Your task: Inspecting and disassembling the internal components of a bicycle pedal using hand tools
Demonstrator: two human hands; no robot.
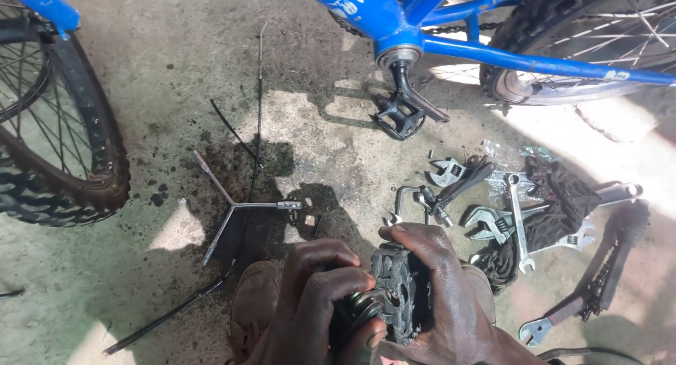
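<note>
I see a knobbly tyre (63,189) and a steel three-way wrench (236,206) on stained concrete; my left hand (313,301) pinches the axle end while my right hand (440,287) clamps the grimy, blocky black pedal (398,294) low centre, spanners (521,221) beyond.

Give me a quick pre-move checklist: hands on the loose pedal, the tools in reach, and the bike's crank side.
1. Both hands on the loose pedal: ok. The right hand wraps its far side, the left hand pinches at its near end.
2. Pedal clear of the ground: ok, held above the shoes.
3. Pedal axle thread condition: cannot tell, the fingers cover it.
4. Tools close by: ok. Three-way wrench lies to the left, adjustable wrench and combination spanner to the right.
5. Bike's own pedal on its crank: ok, it hangs under the blue frame.
6. Floor dry: not ok, dark oily stains around the tools.
</note>
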